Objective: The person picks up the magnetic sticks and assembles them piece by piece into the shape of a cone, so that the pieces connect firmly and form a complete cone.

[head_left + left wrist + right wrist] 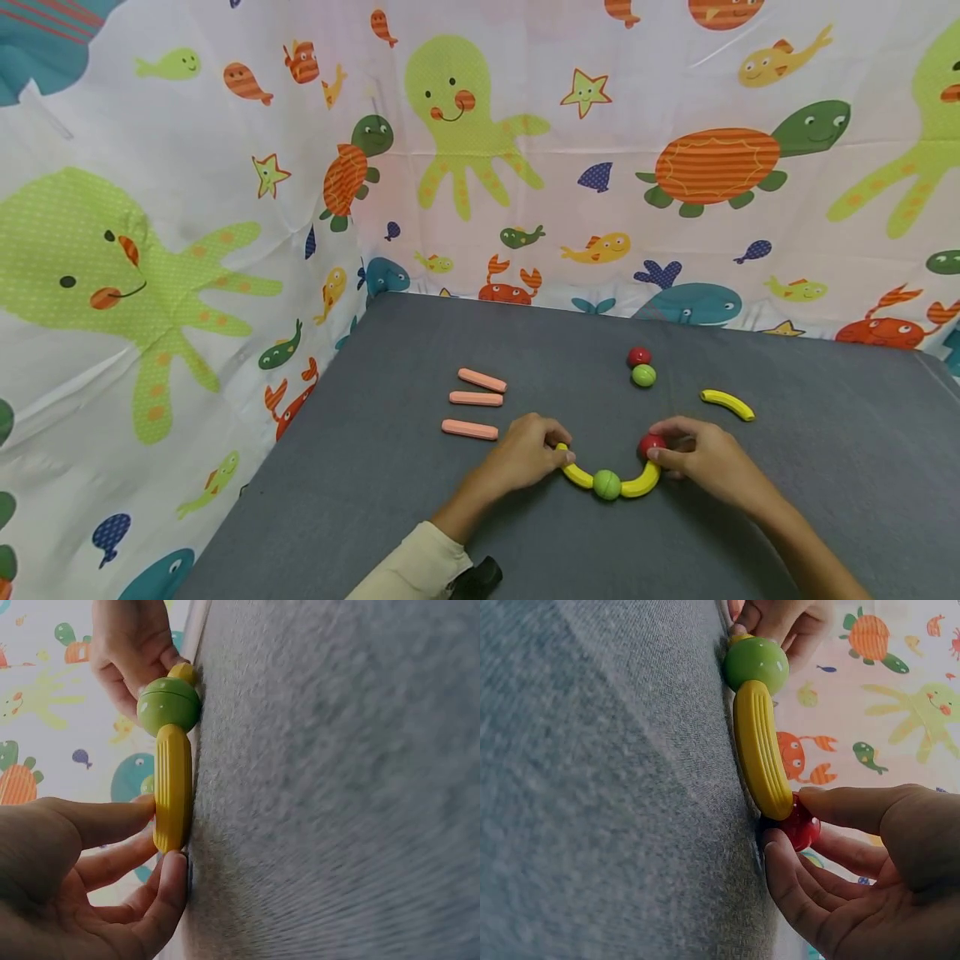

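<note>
Head view first: a grey felt table (pixel 787 500) fills the lower frame, walled by a sea-creature printed curtain (pixel 187 208). Near its front edge lies a curved chain: a left yellow banana piece (pixel 576 475), a green ball (pixel 607 484) in the middle, a right yellow banana piece (pixel 642 483), and a red ball (pixel 651 444) at the right tip. The left hand (pixel 525 454) pinches the outer end of the left banana piece between thumb and fingertips; the right hand (pixel 705 462) clamps thumb and index finger on the red ball, pressing it to the tip of the right banana piece.

To do this joining well, I judge that the left hand should simply steady its end while the right hand seats the red ball squarely on the banana tip; the right wrist view shows the ball touching that tip. Any sideways push risks knocking the green ball out of line, so pressure should run along the curve.

Further back lie three pink sticks (pixel 476 399), a spare banana piece (pixel 727 405), and a spare red ball (pixel 639 357) touching a spare green ball (pixel 643 376).
</note>
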{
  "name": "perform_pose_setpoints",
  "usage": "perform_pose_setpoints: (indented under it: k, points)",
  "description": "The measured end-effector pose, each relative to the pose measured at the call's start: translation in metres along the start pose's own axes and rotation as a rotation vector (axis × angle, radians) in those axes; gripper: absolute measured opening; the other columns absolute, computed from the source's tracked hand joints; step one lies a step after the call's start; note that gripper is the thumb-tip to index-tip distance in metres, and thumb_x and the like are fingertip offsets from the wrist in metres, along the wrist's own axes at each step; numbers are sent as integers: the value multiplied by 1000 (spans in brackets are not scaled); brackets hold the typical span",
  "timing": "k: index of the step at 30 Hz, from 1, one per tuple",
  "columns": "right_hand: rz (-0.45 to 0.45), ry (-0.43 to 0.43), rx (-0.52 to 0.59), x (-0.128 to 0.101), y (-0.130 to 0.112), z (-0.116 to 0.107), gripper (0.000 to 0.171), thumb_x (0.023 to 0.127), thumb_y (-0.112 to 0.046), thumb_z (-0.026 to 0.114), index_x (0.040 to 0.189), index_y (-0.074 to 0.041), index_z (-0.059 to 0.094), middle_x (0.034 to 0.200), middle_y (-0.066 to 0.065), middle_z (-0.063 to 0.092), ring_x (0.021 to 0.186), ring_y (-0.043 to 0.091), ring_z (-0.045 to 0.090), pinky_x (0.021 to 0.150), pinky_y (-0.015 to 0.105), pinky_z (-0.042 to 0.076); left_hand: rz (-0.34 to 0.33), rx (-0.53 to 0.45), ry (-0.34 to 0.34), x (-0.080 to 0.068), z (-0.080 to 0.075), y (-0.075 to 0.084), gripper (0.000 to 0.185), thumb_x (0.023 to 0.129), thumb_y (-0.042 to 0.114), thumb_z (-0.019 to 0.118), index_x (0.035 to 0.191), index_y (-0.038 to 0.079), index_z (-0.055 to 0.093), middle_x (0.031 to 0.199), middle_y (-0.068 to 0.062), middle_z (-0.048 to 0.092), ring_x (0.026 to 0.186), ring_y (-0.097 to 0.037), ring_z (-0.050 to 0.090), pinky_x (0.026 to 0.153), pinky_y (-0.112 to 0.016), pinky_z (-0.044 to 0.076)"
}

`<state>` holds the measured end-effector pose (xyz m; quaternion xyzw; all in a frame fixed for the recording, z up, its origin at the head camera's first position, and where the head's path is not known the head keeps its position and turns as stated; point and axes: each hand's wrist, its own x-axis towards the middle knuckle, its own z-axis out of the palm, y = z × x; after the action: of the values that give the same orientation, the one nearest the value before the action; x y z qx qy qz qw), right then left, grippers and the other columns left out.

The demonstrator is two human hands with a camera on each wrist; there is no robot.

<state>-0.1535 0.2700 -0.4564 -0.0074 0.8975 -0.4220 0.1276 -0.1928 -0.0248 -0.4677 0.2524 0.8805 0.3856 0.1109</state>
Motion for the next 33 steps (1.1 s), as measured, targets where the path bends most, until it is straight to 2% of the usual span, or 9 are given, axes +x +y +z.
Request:
perform_pose_setpoints:
  k: [4, 9, 14, 18, 26, 33]
  points:
    - [-8, -10, 17, -2, 1, 1, 49, 96, -35, 80, 132, -4, 67, 113, 10, 73, 82, 21, 70, 69, 35, 58, -11, -11, 5, 7, -2, 0, 17, 96, 13, 79, 111, 6, 81, 103, -3, 73, 92, -7, 62, 81, -24, 53]
    - [-32, -21, 17, -6, 4, 3, 51, 97, -34, 79, 137, -6, 68, 111, 8, 74, 80, 21, 69, 68, 33, 58, -23, 2, 47, 17, -6, -2, 17, 95, 11, 79, 111, 6, 80, 102, -3, 73, 91, -7, 63, 81, -24, 53]
    - [-27, -12, 15, -8, 4, 6, 46, 97, -34, 80, 132, -6, 70, 103, 4, 75, 80, 20, 68, 67, 32, 57, -46, 16, 76, 24, -6, -2, 20, 97, 15, 77, 116, 6, 79, 104, -2, 72, 91, -8, 62, 81, -25, 53]
    - [-29, -11, 36, -9, 2, 8, 43, 96, -32, 80, 130, -6, 70, 105, 5, 75, 83, 20, 69, 68, 32, 58, -73, 7, 76, 27, -5, -3, 24, 97, 17, 79, 118, 6, 79, 105, -2, 71, 93, -9, 62, 82, -27, 54]
    - [-14, -30, 49, -9, -3, 13, 42, 95, -30, 81, 127, -6, 70, 103, 6, 73, 86, 20, 69, 69, 32, 59, -53, -17, 111, 40, -5, -6, 22, 96, 11, 78, 117, 6, 79, 105, -3, 75, 93, -10, 66, 82, -26, 56]
    - [-15, -36, 46, -8, -5, 13, 43, 95, -30, 81, 128, -6, 70, 107, 7, 73, 88, 20, 69, 70, 32, 59, -38, -30, 152, 40, -2, -2, 22, 98, 13, 77, 118, 5, 78, 109, -5, 75, 93, -11, 66, 80, -22, 54]
